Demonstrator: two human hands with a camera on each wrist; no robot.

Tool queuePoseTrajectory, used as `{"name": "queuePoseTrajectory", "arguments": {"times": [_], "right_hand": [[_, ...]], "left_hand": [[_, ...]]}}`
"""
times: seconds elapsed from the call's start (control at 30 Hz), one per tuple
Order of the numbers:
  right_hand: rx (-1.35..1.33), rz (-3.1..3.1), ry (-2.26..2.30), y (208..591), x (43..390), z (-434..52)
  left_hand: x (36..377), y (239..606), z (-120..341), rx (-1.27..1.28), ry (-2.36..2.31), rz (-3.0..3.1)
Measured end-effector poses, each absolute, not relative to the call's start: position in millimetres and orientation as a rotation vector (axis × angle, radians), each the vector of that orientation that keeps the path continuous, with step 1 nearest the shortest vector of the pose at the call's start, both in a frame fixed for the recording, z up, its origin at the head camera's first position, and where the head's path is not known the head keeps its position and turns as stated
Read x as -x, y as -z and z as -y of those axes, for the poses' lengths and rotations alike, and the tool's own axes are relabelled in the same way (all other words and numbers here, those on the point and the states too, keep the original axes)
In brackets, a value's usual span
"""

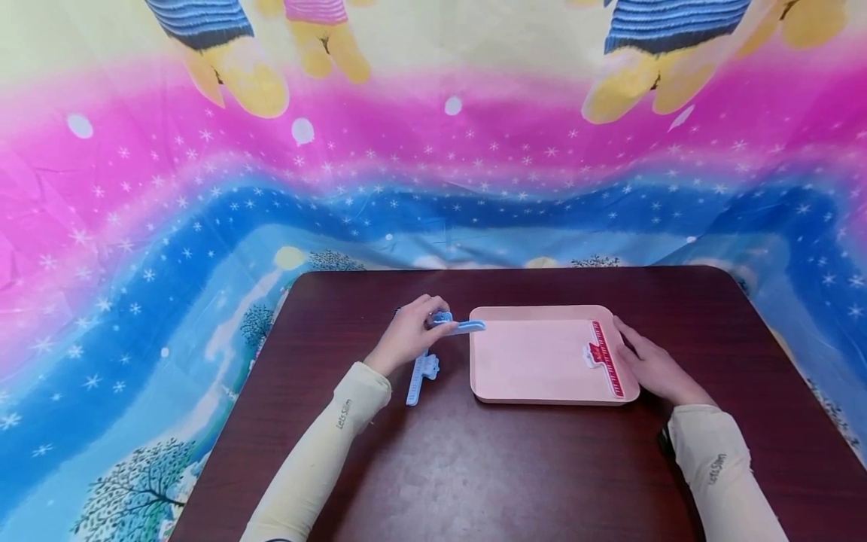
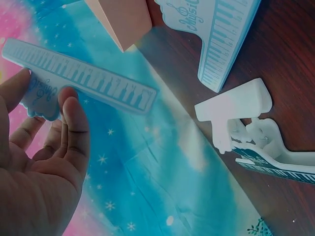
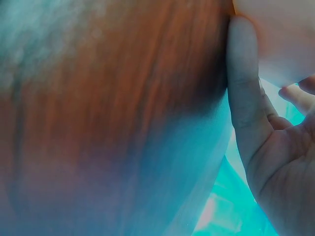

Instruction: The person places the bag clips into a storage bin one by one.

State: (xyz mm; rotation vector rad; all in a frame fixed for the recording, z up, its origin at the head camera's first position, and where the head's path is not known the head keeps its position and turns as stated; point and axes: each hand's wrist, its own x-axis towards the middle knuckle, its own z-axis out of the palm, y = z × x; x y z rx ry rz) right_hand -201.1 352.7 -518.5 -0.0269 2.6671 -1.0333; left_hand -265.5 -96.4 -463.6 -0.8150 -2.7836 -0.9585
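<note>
In the right wrist view I see only blur and the straight fingers of my right hand [image 1: 653,366] resting against the pink tray [image 1: 535,361]. I count three clips: a red clip [image 1: 605,357] on the tray's right rim, a blue clip [image 1: 421,376] lying on the table [image 1: 474,467], and a light blue clip [image 2: 78,81] pinched in my left hand [image 1: 409,335] just beside the tray's left edge. On the clips I read "Music", and "Let's Slim" on both sleeves.

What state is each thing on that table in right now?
Blue clip: held in the left hand, at the tray's left edge.
Second blue clip: lying on the table.
Red clip: clamped on the pink tray.
Right hand: resting against the tray's right rim.
</note>
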Motion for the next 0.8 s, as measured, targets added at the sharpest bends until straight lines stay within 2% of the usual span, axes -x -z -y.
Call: {"name": "queuePoseTrajectory", "arguments": {"times": [0.17,0.57,0.8], "right_hand": [[0.029,-2.679,1.03,518.1,201.3,-352.7],[0.031,-2.675,1.026,518.6,202.4,-353.0],[0.031,-2.672,1.027,518.1,202.1,-353.2]], "left_hand": [[266.2,463.2,96.3,0.801,1.044,2.766],[268.5,461.1,97.8,0.694,1.581,2.737],[267.9,461.2,98.4,0.649,1.652,2.739]]}}
